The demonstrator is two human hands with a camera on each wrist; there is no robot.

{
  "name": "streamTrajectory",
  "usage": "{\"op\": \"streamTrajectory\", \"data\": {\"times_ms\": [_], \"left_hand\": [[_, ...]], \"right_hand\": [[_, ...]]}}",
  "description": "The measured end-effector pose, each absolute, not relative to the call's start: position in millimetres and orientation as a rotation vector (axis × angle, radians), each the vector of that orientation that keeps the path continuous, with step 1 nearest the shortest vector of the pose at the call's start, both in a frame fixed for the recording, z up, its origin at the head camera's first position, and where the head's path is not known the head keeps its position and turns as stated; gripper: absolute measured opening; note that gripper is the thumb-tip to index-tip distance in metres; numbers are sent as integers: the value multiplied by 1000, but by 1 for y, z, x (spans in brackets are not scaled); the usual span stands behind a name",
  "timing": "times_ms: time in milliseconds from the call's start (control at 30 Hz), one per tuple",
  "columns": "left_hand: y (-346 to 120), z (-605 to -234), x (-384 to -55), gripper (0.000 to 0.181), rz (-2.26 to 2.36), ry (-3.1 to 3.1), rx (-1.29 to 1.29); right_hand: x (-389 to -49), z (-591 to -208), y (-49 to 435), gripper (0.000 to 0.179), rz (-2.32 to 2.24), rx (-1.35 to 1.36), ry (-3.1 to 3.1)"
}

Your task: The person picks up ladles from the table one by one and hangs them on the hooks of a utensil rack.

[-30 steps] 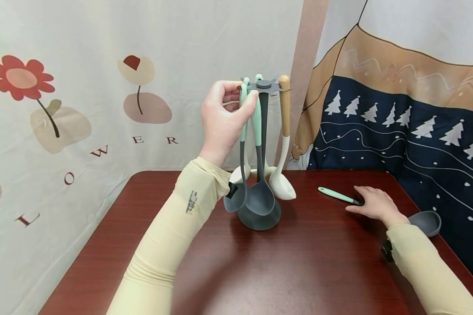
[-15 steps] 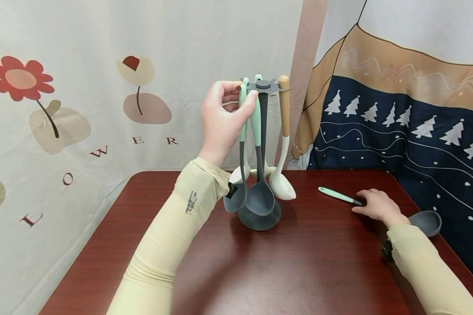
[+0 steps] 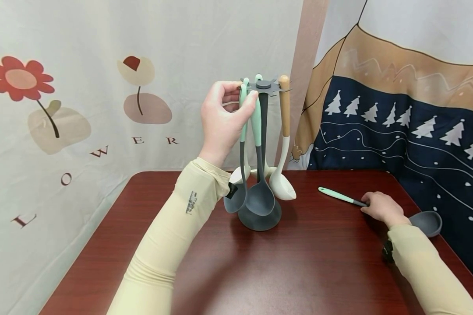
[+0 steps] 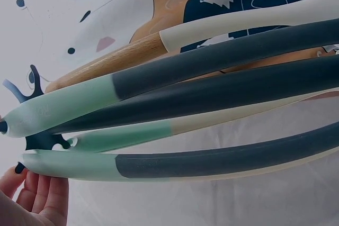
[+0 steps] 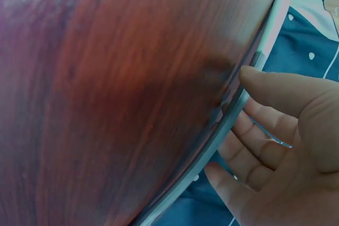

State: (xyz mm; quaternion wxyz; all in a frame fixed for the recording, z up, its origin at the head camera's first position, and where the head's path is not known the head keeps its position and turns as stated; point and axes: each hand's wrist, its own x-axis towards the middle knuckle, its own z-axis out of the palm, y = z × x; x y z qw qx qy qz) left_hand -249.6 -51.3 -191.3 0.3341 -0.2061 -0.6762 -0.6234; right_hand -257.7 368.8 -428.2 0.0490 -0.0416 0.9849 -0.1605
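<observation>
A dark grey rotating utensil rack (image 3: 263, 113) stands on the table with several ladles hanging from its hooks. My left hand (image 3: 224, 118) is up at its top, thumb and fingers around the mint handle (image 4: 79, 164) of the leftmost grey ladle (image 3: 234, 200). On the right of the table lies another ladle, with a mint handle (image 3: 336, 194) and a grey bowl (image 3: 426, 223). My right hand (image 3: 384, 208) pinches its grey shaft (image 5: 212, 138), thumb on one side and fingers on the other. In the head view this hand hides the middle of the shaft.
Also on the rack hang a grey ladle (image 3: 260, 199) with a mint handle and a white ladle (image 3: 282, 186) with a wooden handle. White utensils show behind them. The dark red table (image 3: 311, 271) ends at the printed curtains (image 3: 378, 131) behind and to the right.
My right hand's fingers have drawn in from a spread pose onto the lying ladle's shaft, shifting slightly right. My left hand and the rack have stayed in place.
</observation>
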Motion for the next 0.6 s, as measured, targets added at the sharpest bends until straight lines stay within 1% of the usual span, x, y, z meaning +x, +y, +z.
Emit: {"op": "streamTrajectory", "data": {"times_ms": [300, 467, 600], "left_hand": [[-51, -193, -251, 31, -1610, -1752, -565], [-51, -192, -250, 31, -1622, -1760, -553], [-51, -192, -250, 31, -1615, -1762, -551]], "right_hand": [[-257, -423, 372, 23, -537, 34, 2934], [-256, -422, 372, 15, -550, 34, 2933], [-256, -423, 371, 13, -547, 18, 2950]]}}
